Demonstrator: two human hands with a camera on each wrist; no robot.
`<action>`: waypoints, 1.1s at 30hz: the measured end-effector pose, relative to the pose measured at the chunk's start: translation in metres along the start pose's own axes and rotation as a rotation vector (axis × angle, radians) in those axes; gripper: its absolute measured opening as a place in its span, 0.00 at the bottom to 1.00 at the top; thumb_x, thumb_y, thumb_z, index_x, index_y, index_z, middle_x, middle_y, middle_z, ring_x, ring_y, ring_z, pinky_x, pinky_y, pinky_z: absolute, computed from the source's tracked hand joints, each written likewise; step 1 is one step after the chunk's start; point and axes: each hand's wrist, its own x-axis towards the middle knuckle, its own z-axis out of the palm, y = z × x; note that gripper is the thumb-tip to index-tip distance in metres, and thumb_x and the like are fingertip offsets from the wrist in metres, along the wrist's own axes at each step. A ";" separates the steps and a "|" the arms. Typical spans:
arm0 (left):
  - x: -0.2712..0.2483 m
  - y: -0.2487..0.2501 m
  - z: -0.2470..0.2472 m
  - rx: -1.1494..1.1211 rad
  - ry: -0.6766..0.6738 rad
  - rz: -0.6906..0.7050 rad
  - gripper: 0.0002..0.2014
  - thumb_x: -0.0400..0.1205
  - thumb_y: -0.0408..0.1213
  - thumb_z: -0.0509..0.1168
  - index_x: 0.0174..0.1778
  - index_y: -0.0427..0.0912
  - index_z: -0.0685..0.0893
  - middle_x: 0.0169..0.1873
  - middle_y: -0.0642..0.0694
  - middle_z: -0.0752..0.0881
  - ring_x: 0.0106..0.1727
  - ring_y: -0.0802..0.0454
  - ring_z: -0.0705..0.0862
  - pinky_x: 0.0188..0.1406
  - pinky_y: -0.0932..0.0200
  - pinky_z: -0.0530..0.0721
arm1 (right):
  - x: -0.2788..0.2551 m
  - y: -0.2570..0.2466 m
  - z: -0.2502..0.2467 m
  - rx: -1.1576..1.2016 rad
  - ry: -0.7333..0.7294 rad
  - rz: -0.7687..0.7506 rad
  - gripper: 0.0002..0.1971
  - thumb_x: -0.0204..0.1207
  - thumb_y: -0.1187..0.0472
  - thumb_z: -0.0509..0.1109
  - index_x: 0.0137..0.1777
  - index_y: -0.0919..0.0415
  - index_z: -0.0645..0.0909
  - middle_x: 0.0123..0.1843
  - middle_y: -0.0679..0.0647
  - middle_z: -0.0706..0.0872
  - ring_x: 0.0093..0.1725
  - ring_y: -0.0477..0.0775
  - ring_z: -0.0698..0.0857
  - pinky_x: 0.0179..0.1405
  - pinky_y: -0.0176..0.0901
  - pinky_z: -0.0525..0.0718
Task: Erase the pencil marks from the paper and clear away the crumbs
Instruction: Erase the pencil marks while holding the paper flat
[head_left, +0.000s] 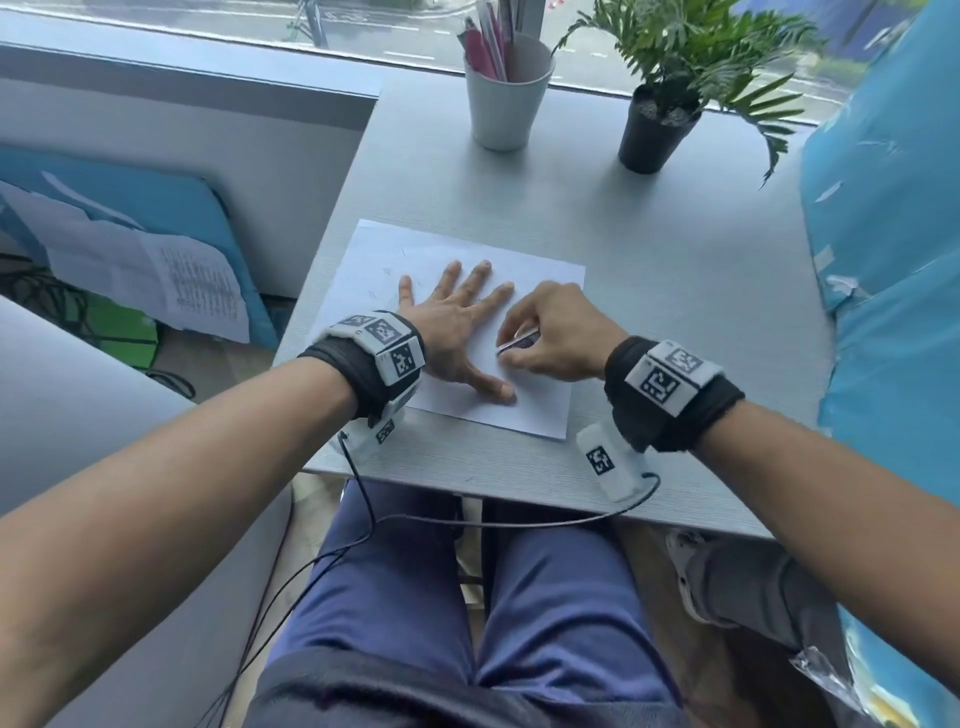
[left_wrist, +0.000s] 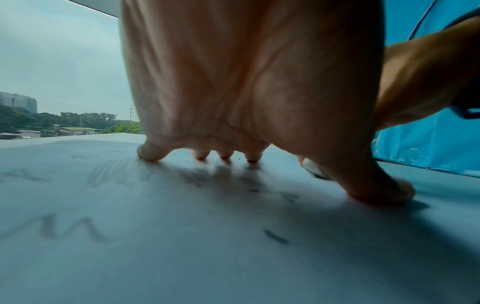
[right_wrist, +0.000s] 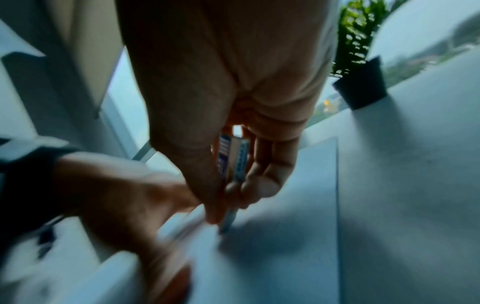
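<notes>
A white sheet of paper (head_left: 530, 405) lies on the grey table, with faint pencil marks (head_left: 387, 283) toward its far left. My left hand (head_left: 457, 317) lies flat on the sheet, fingers spread and straight. In the left wrist view pencil scribbles (left_wrist: 116, 172) and a dark crumb (left_wrist: 276, 239) show on the paper (left_wrist: 182, 257). My right hand (head_left: 550, 332) pinches an eraser (head_left: 519, 342) in a blue-and-white sleeve, its tip down on the paper beside the left thumb. In the right wrist view the eraser (right_wrist: 235, 164) sits between thumb and fingers, blurred.
A white cup (head_left: 506, 93) of pens and a potted fern (head_left: 657, 130) stand at the table's (head_left: 675, 291) far side by the window. Blue plastic sheeting (head_left: 893, 260) hangs at the right. Loose papers (head_left: 156, 275) lie left of the table. Cables hang over the near edge.
</notes>
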 end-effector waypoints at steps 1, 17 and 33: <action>0.000 0.001 0.000 -0.004 -0.002 0.000 0.69 0.57 0.83 0.64 0.84 0.61 0.29 0.82 0.55 0.23 0.83 0.45 0.24 0.75 0.18 0.33 | 0.004 0.003 -0.004 0.009 -0.001 0.038 0.05 0.67 0.60 0.80 0.43 0.55 0.93 0.37 0.48 0.91 0.38 0.40 0.88 0.40 0.29 0.83; 0.001 0.001 0.002 -0.023 0.003 0.000 0.72 0.56 0.84 0.65 0.84 0.57 0.28 0.82 0.56 0.23 0.83 0.45 0.24 0.74 0.20 0.31 | 0.014 -0.002 -0.003 0.044 0.062 0.075 0.06 0.65 0.61 0.80 0.43 0.58 0.93 0.35 0.48 0.91 0.33 0.36 0.86 0.32 0.23 0.81; 0.002 0.004 0.003 -0.050 0.026 -0.026 0.76 0.55 0.84 0.66 0.85 0.49 0.28 0.83 0.57 0.25 0.84 0.47 0.25 0.75 0.21 0.32 | 0.022 0.004 -0.002 0.100 0.144 0.123 0.06 0.64 0.58 0.81 0.42 0.55 0.93 0.32 0.46 0.89 0.33 0.40 0.84 0.30 0.19 0.77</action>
